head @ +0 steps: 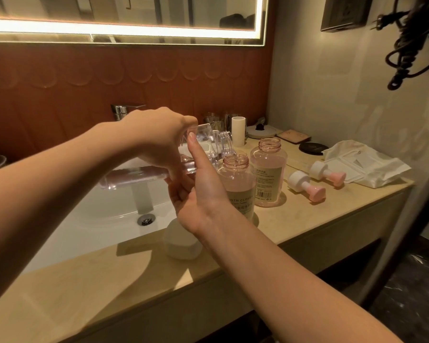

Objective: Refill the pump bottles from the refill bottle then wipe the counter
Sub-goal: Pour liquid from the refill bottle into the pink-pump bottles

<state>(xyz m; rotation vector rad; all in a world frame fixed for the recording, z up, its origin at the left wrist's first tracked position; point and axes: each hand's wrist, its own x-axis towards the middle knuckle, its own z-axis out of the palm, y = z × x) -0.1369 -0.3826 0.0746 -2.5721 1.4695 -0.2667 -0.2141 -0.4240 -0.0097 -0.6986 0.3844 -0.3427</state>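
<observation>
My left hand point(156, 134) grips a clear refill bottle point(206, 138) from above and tilts it, its mouth over the open neck of the near pink pump bottle point(240, 184). My right hand point(203, 191) holds the refill bottle from below, thumb straight up against its side. Just behind the near one stands a second pink pump bottle point(269, 174), also open. Two white-and-pink pump heads point(305, 185) point(328, 173) lie on the beige counter point(320, 214) to the right. A crumpled white cloth point(372, 164) lies further right.
A white sink basin point(97, 219) with a chrome faucet point(120, 111) is left of the bottles. A white cap point(181, 241) sits near the counter's front edge. Cups, a white cylinder point(238, 131) and small trays stand at the back. A coiled black cord point(406, 45) hangs on the right wall.
</observation>
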